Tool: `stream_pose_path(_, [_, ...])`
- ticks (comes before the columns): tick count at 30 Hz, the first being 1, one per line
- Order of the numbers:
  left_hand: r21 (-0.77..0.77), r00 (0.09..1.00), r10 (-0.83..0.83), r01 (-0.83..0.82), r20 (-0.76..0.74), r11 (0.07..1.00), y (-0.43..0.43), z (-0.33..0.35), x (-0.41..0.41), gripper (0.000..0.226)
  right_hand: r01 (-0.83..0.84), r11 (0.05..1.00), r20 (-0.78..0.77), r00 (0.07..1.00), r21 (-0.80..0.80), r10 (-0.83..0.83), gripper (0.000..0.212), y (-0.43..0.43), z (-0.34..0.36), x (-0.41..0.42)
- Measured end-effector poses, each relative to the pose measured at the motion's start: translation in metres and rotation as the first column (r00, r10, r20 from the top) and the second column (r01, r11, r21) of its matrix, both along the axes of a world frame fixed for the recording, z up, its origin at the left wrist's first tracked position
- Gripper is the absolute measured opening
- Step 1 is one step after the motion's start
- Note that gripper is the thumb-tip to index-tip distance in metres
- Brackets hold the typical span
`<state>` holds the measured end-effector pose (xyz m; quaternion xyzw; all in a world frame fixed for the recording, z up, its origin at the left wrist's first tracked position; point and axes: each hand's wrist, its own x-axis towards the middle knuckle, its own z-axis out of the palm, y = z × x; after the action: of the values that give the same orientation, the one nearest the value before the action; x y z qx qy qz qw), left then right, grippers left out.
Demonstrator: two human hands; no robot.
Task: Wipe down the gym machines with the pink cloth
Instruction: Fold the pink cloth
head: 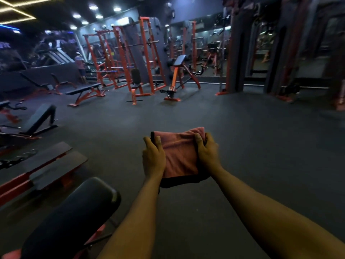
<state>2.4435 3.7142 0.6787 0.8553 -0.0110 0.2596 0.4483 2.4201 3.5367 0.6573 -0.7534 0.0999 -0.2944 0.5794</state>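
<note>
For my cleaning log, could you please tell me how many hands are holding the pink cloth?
2: the left hand grips the left edge of the pink cloth, the right hand the right edge.

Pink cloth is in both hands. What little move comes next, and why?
Probably bring the pink cloth down onto the black pad at lower left. The left hand and right hand hold it folded in the air, touching no machine, and that pad looks nearest.
</note>
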Motion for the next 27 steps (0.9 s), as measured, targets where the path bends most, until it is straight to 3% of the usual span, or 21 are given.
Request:
stream_pose_path(13, [-0.012,0.934,-0.358,0.358,0.004,0.934,-0.248,0.005,0.013,0.04,0.347,0.936,0.04,0.938,-0.058,-0.345,0.029,-0.23,0.009,-0.046])
stream_pose_path(21, [-0.029,0.798,-0.602,0.602,0.033,0.798,-0.394,0.015,0.026,0.039,0.584,0.808,0.052,0.812,-0.076,-0.581,0.031,-0.351,0.015,-0.075])
stream_pose_path(27, [-0.031,0.62,-0.779,0.784,0.094,0.62,-0.507,0.025,0.046,0.036,0.756,0.647,0.069,0.654,-0.104,-0.753,0.03,-0.43,0.026,-0.086])
